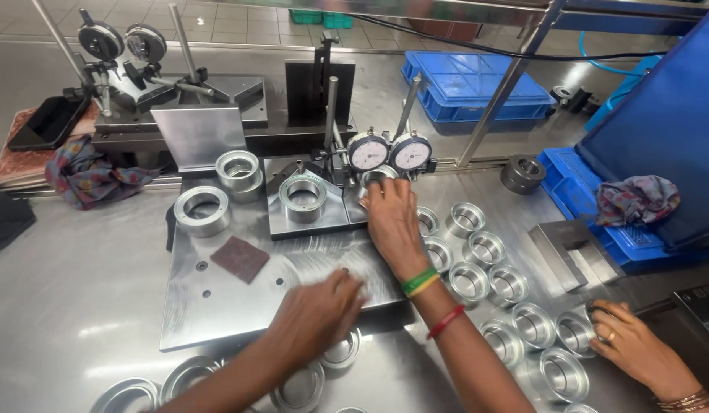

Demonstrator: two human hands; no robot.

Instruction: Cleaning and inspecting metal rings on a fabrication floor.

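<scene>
At the far left of the steel table (79, 306) a crumpled patterned cloth (87, 177) lies near a second gauge stand, apart from the work. Along the near edge a few shallow metal rings (188, 376) lie loose, and the left hand (314, 315) hovers low over them, blurred, fingers spread; whether it grips one I cannot tell. On the flat steel plate (217, 306) sit a square abrasive pad (240, 258), a wide ring (202, 210) and a stacked ring (239, 170). One thick ring (303, 197) rests seated in the fixture block, seemingly a reference piece or one already placed. The right hand (392, 223) reaches under the two dial gauges (389, 152), fingers curled around a ring (379, 177) held against the gauge stand, so checking looks to be mid-way. To its right many cup-shaped rings (484, 264) stand in rows, apparently the larger share, whether checked or waiting I cannot tell. At the far right another person's hand (637, 348) touches one ring beside blue crates (476, 86).
</scene>
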